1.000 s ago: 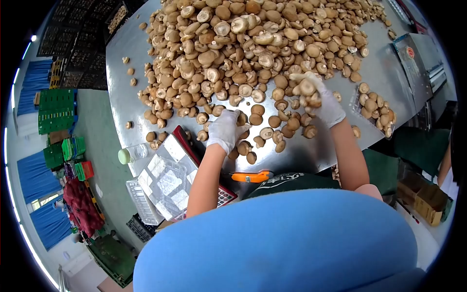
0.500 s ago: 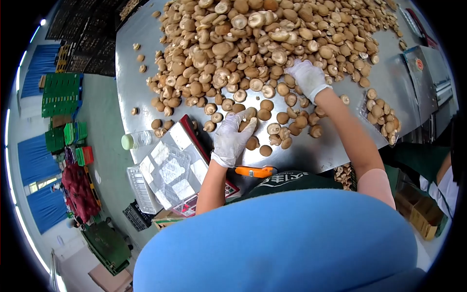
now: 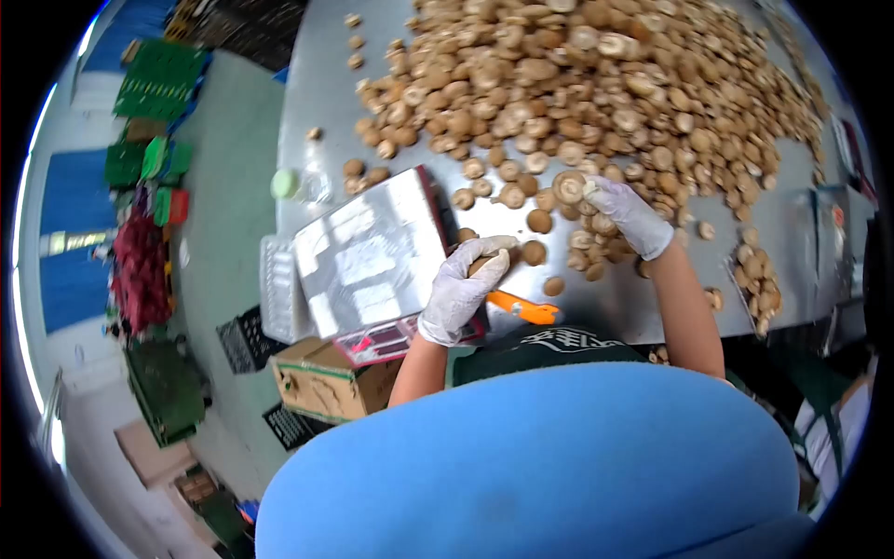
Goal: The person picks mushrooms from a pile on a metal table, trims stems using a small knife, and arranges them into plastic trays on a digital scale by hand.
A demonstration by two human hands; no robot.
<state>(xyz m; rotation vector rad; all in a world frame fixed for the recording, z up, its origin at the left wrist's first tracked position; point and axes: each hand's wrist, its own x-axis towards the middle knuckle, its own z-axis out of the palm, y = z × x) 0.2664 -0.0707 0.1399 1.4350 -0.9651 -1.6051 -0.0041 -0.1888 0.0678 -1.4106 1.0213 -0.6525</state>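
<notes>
Both hands wear whitish gloves over a metal table [image 3: 321, 102]. My left hand [image 3: 461, 287] is curled round a brown mushroom [image 3: 479, 265], just right of a scale with a plastic-covered top [image 3: 372, 252]. My right hand [image 3: 629, 216] pinches a larger mushroom [image 3: 569, 187], its pale underside showing, at the near edge of a big mushroom heap [image 3: 596, 84]. Several loose mushrooms, one of them a round brown cap [image 3: 539, 221], lie between the hands. An orange-handled tool [image 3: 523, 306] rests near the table's front edge, beside my left hand.
A bottle with a pale green cap [image 3: 285, 184] stands left of the scale, above clear plastic trays [image 3: 279, 289]. On the right sits a tray of mushrooms [image 3: 759, 279]. A cardboard box [image 3: 326, 380] is below the scale, near a black crate [image 3: 247, 340].
The view has shifted and turned. My right hand has drawn back from the heap and now holds a mushroom. My left hand has closed round a mushroom.
</notes>
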